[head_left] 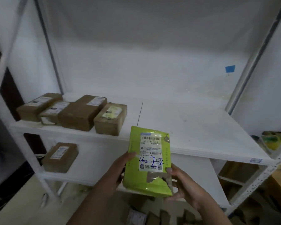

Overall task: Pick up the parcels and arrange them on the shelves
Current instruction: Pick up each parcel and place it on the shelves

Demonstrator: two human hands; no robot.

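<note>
Parcels in the course of shelving. A white shelving unit (256, 172) with pale metal uprights fills the view. Its upper shelf (201, 127) is a smooth, flat white board. A lower shelf (104, 176) sits beneath it.

At the left of the upper shelf, four brown cardboard boxes (81, 112) stand side by side, close or touching. They are rigid and matt, and each carries a white label on top. A fifth brown box (60, 157) lies at the left of the lower shelf.

You hold the green parcel (150, 161) up in front of the upper shelf's near edge, just right of the row. It is a flat, glossy plastic pouch, soft-cornered, with torn brown tape near its bottom.

Your left grip (120, 168) clasps the pouch's left edge. Your right grip (183, 184) holds the lower right corner, with the thumb on the front face.

A white shipping label (151, 151) on the pouch bears barcodes and blue handwriting.

The step in hand appears to be carry-to-shelf, with the label facing you. The next move likely calls for a reach forward to lay the pouch flat on the board right of the row. Being limp and slick, it may sag or slide, so support it from below until it rests.
</note>
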